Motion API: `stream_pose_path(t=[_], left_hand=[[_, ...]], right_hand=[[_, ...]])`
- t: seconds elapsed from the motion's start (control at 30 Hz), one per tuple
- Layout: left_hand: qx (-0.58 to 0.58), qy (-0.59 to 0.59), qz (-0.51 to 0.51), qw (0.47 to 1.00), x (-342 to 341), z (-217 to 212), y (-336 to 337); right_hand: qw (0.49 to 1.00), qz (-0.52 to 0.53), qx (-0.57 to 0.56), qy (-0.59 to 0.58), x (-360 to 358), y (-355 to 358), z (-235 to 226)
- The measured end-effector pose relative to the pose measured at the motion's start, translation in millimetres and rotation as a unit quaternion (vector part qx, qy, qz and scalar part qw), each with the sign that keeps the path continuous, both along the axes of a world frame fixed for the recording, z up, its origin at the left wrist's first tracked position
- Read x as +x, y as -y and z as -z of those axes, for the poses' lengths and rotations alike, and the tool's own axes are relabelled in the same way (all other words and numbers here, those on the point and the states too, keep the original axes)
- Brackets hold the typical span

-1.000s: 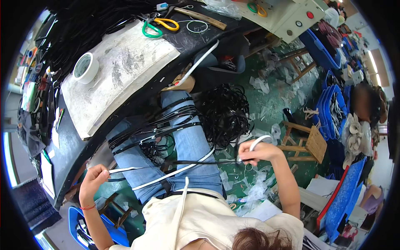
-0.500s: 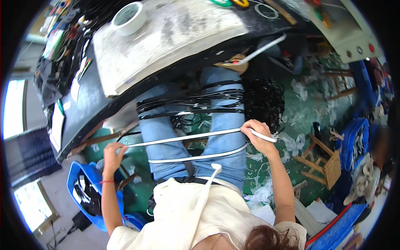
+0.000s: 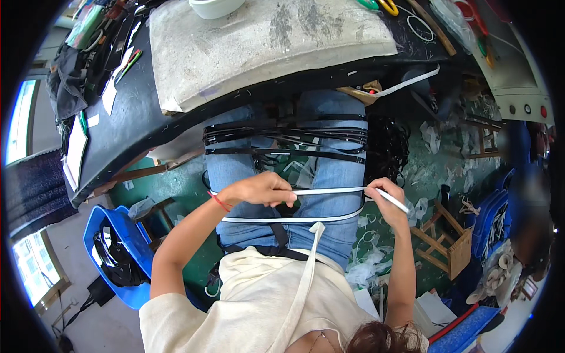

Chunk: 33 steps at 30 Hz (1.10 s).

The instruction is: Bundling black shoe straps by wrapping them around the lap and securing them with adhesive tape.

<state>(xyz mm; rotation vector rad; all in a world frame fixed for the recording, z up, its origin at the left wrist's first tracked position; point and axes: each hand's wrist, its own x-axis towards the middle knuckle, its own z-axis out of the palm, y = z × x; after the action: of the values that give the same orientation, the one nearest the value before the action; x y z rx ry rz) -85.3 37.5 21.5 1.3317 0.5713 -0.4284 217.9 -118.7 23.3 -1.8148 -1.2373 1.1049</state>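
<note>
A narrow white strip (image 3: pixel 329 192) runs nearly level between my hands, above my thighs. My left hand (image 3: pixel 266 189) is closed on it over the gap between my legs, with a red string round the wrist. By my right thigh, my right hand (image 3: pixel 388 201) pinches the strip, and a short end sticks out past the fingers. Another length of white strip (image 3: pixel 294 220) lies across both thighs, nearer my body. Beyond my hands, a bundle of shiny black strips (image 3: pixel 288 136) lies across my jeans near the knees.
A black-topped table (image 3: pixel 132 135) carries a stained pale board (image 3: pixel 259 53) and a white roll (image 3: pixel 218 7). At left stands a blue bin (image 3: pixel 132 294) holding black pieces. A wooden stool (image 3: pixel 453 247) is at right, with plastic scraps (image 3: pixel 374 270) on the green floor.
My left hand has moved right and inward along the strip, from beyond my left thigh to between my legs. My right hand keeps its pinch. The view has shifted slightly.
</note>
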Motion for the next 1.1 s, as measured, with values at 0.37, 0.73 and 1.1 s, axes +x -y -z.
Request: stream_pose_path(t=[0.37, 0.73, 1.1], left_hand=[[-0.072, -0.044, -0.098, 0.992, -60.2, -25.0, -0.6], [0.329, 0.076, -0.063, 0.939, 10.8, -49.1, 18.3], [0.197, 0.026, -0.106, 0.974, 73.3, -19.8, 27.6]], right_hand=[[0.998, -0.019, -0.049, -0.046, 7.0, -8.8, 3.2], [0.995, -0.061, 0.083, 0.010, -24.4, -15.5, -10.8], [0.991, 0.088, 0.006, -0.102, -0.8, -0.6, -2.5]])
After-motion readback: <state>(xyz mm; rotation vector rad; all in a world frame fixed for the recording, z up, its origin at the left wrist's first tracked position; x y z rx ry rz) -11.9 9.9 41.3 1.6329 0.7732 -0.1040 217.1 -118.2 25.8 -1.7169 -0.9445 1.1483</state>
